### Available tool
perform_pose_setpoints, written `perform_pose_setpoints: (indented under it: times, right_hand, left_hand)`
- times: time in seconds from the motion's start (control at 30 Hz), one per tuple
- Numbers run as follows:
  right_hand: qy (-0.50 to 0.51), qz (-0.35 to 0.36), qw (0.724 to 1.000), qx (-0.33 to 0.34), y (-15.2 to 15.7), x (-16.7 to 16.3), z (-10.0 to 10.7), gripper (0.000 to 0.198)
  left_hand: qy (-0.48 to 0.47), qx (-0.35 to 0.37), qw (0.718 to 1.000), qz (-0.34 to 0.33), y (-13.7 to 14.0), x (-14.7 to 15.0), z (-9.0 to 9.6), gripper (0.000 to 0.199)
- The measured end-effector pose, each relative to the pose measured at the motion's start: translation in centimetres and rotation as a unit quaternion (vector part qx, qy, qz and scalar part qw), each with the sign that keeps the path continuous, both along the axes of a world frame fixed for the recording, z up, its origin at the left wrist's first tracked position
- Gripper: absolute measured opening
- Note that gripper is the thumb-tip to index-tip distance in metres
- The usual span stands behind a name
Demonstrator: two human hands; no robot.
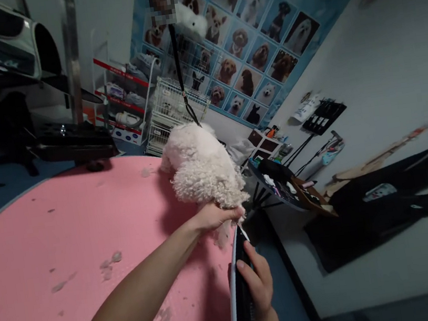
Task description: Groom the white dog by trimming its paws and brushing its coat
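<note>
A curly-coated white dog (202,157) stands on the pink grooming table (98,219), close to its right edge. My left hand (217,216) is closed around one of the dog's legs, low down near the paw; the paw is mostly hidden by my fingers. In my right hand (257,276) I grip a black and white hair clipper (239,295). Its head points up and sits just below my left thumb, against or very near the paw; contact cannot be made out. A black grooming loop (185,100) runs down to the dog from above.
Cut fur tufts (116,256) lie scattered over the table. Behind it stand a wire cage (177,99) and a red-edged shelf rack (123,99). To the right are a tool tray (293,186) and black aprons (364,208) on the wall. A metal post (73,58) rises at left.
</note>
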State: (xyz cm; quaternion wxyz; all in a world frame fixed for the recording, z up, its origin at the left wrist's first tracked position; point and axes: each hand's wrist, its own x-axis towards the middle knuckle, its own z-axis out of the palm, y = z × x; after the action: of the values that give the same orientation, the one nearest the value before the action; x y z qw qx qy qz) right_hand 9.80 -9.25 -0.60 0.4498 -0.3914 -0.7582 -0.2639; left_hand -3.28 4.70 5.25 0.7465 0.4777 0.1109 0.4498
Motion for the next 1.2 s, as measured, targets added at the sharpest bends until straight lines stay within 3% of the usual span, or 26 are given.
perform_pose_setpoints:
  times: [0.27, 0.47, 0.7, 0.83, 1.03, 1.13, 1.2]
  right_hand:
    - [0.037, -0.023, 0.999, 0.023, 0.5, 0.9, -1.4, 0.053]
    - [0.034, -0.019, 0.999, -0.029, -0.3, 1.2, -1.1, 0.066]
    - [-0.004, -0.037, 0.998, 0.053, 1.1, 1.3, -0.6, 0.053]
    - [-0.025, -0.022, 0.998, 0.057, 1.5, 1.1, 0.1, 0.052]
    - [0.016, 0.011, 1.000, -0.019, 1.3, 0.8, 1.6, 0.047]
    - [0.117, 0.054, 0.983, -0.129, 1.6, 0.8, 4.2, 0.040]
    - [0.183, 0.108, 0.952, -0.221, 2.0, 1.1, 6.3, 0.036]
  left_hand:
    - [0.005, -0.006, 1.000, 0.024, -0.8, -0.3, 1.2, 0.027]
    - [0.029, -0.006, 0.999, 0.031, -1.0, -0.1, 1.2, 0.025]
    - [0.006, -0.027, 0.999, 0.022, -1.2, -0.5, 1.9, 0.028]
    - [0.022, -0.030, 0.999, 0.032, -1.2, -0.5, 1.8, 0.027]
    - [0.049, -0.002, 0.996, 0.077, -0.3, -0.7, 1.2, 0.030]
    - [0.078, 0.040, 0.993, 0.083, 0.4, -1.1, 1.1, 0.030]
    - [0.091, 0.065, 0.991, 0.075, 0.7, -1.3, 0.9, 0.029]
